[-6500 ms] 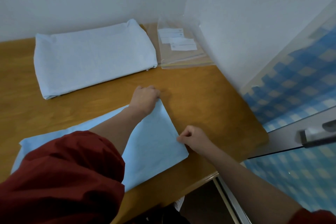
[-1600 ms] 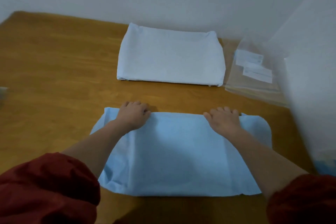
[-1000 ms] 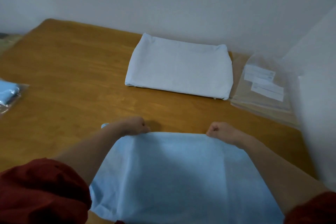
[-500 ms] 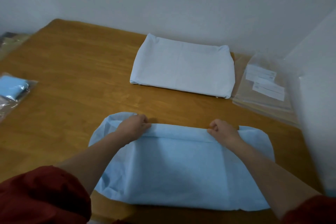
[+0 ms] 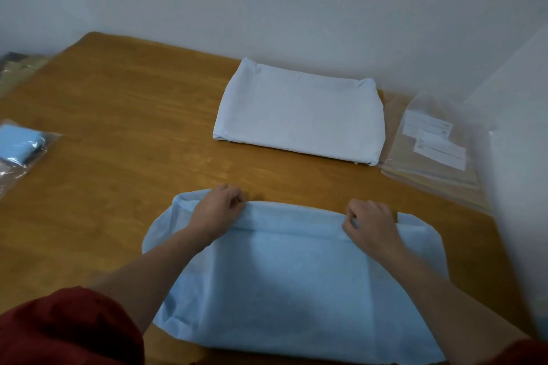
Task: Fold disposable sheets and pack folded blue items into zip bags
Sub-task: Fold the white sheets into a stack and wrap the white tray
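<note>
A light blue disposable sheet [image 5: 284, 284] lies folded on the wooden table [image 5: 124, 157] right in front of me. My left hand [image 5: 218, 209] pinches its far folded edge on the left side. My right hand [image 5: 369, 224] pinches the same edge further right, fingers curled into the fabric. A stack of clear zip bags [image 5: 430, 145] with white labels lies at the right by the wall. At the far left edge sits a packed zip bag with a folded blue item [image 5: 19, 145] inside.
A folded stack of white sheets [image 5: 299, 118] lies at the back middle of the table. White walls close off the back and the right side. The table's left end drops off near some dark things on the floor at the upper left.
Both hands lifted the sheet's near part and brought it over to the far edge, laying a fold down flat. They now pinch that far edge; the sheet rests on the table.
</note>
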